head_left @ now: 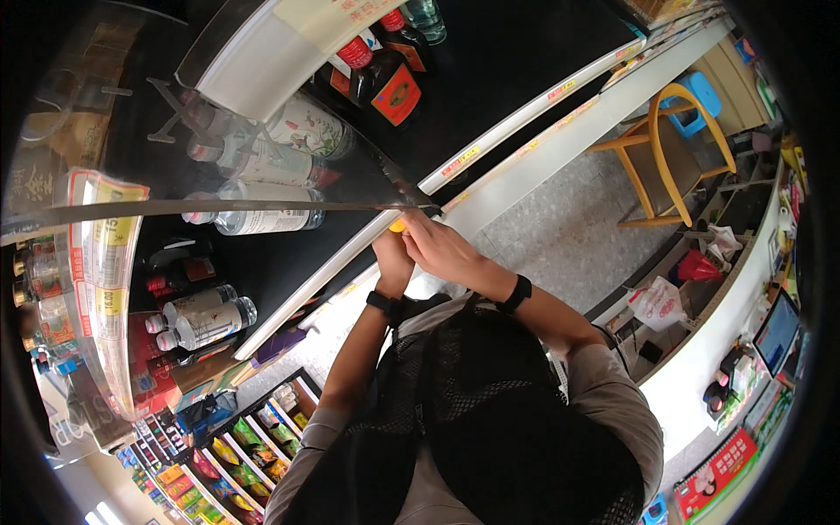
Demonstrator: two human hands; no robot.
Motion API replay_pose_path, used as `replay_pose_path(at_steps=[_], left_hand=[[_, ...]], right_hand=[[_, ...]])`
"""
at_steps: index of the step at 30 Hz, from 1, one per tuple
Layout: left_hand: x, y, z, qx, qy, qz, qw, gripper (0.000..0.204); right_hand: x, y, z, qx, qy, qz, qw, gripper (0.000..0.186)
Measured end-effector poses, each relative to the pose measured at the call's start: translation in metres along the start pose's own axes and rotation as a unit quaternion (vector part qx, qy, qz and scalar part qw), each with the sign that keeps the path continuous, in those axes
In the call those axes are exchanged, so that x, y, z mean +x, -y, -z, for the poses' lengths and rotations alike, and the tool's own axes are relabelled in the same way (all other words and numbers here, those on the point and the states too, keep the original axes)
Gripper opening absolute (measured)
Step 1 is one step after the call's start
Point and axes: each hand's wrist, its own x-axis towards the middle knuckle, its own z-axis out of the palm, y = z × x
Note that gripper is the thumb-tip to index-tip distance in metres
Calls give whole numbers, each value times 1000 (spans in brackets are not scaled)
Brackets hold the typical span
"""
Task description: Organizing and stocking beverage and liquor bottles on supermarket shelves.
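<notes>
My two hands are close together at the front edge of a dark shelf (455,79), where a glass panel (350,207) meets it. My left hand (394,261) is closed, and a small yellow piece (397,226) shows at its fingertips; its kind is unclear. My right hand (444,255) rests against the left one, with its fingers bent at the panel's end next to a small dark part (431,211). What the right fingers grip, if anything, is hidden. Both wrists wear black bands.
Clear bottles (271,210) and dark red-capped bottles (389,87) stand on the shelves. A wooden chair (665,157) is at the far right, beyond the grey floor (534,201). A white counter (691,350) curves along the right. Snack racks (236,464) are at lower left.
</notes>
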Motion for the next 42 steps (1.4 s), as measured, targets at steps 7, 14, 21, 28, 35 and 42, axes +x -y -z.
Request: replay_pose_path(at_steps=[7,14,21,28,35,42], left_hand=[[15,3,-20,-617,-21,176,766,27],[30,35,-22,-118,50,102,987,25],[31,26,-18,-6,5,14,1000,47],[-5,-15,-1,50,13,-10,999,25],[-77,14,70,60,70,97,991,23],[-163,106,131,100,-318,257,907,32]], right_hand=[[-15,14,26,8,21,25,999,54],[-39,15,37,82,44,-20,995,39],[-35,17,41,128,30,-48,990,32],[-33,17,34,158,111,-76,978,15],[-19,29,25,119,209,-84,967,11],[-6,49,7,106,286,-21,952,19]])
